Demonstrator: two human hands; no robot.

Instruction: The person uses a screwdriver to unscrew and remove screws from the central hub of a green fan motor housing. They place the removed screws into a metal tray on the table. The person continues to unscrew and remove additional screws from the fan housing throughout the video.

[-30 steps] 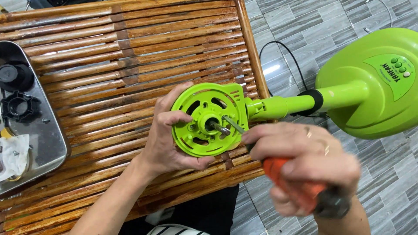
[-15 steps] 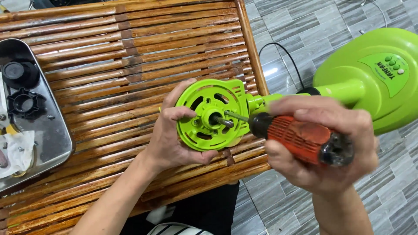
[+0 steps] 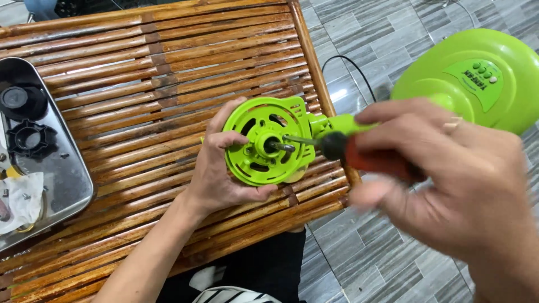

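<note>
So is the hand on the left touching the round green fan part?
Touching. The head view shows the left hand wrapped around the round green fan part, thumb on its top rim and fingers under its bottom rim, holding it over the wooden table.

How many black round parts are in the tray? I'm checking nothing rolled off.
2: a smooth black cap at the far end of the metal tray, a toothed black ring just nearer. The frame edge may hide more.

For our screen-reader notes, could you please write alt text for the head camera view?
A left hand steadies a round green fan housing on a slatted wooden table, while the right hand points an orange-handled screwdriver at its centre. A metal tray with small black parts lies at left.
</note>
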